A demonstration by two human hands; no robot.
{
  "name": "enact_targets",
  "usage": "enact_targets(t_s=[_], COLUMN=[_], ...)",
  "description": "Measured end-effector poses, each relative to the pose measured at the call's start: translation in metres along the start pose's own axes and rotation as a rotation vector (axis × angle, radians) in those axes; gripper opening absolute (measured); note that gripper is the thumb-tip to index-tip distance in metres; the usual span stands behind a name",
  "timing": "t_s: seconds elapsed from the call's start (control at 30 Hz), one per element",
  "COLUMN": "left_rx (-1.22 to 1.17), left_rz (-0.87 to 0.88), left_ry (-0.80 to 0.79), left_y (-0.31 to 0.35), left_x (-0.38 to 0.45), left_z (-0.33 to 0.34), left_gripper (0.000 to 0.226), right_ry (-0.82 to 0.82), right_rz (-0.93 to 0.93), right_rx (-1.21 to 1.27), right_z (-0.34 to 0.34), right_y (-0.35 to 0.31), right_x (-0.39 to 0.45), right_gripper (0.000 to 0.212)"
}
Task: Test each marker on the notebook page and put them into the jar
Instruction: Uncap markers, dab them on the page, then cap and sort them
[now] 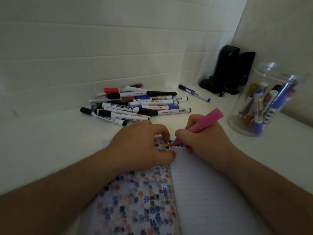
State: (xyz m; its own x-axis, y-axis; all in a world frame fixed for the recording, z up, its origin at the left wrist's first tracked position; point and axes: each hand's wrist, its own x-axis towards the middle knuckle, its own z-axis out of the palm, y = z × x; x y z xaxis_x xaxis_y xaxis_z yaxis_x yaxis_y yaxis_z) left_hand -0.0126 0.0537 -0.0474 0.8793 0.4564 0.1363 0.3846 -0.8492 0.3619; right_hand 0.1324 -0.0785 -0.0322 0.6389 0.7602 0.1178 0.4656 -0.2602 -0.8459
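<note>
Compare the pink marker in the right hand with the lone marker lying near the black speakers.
The pink marker is all pink, thick and tilted, gripped by the right hand, tip at the notebook. The lone marker is white, slimmer, flat on the counter, untouched. Neither is in the jar.

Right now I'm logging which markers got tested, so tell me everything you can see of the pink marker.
The pink marker is a chunky, matte, plastic-looking pen, uncapped. The right hand grips it low on the barrel; it slants up and to the right, tip down on the top edge of the notebook page, among colored test marks.
</note>
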Motion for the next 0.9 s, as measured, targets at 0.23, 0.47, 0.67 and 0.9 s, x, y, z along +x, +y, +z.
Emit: enact_targets(t_s=[0.23, 0.47, 0.67, 0.9], left_rx=[0.003, 0.009, 0.015, 0.016], left_rz=[0.005, -0.002, 0.005, 0.0], left_ry=[-0.002, 0.002, 0.015, 0.0], left_y=[0.0008, 0.0003, -0.0008, 0.0003], left_x=[0.0011, 0.0016, 0.0018, 0.001], left_z=[0.0005, 0.0011, 0.0028, 0.0013], left_gripper=[0.04, 0.043, 0.044, 0.044], right_ry=[0.011, 0.01, -0.006, 0.026], right_rz=[-0.036, 0.003, -0.04, -0.016], right_rx=[-0.108, 0.033, -0.068, 0.001], right_z=[0.0029, 0.0007, 0.0039, 0.0019], right_y=[0.0006, 0.0024, 0.0017, 0.0044], right_x=[0.0001, 0.0009, -0.0003, 0.0008], right_gripper=[0.023, 0.025, 0.026, 0.028])
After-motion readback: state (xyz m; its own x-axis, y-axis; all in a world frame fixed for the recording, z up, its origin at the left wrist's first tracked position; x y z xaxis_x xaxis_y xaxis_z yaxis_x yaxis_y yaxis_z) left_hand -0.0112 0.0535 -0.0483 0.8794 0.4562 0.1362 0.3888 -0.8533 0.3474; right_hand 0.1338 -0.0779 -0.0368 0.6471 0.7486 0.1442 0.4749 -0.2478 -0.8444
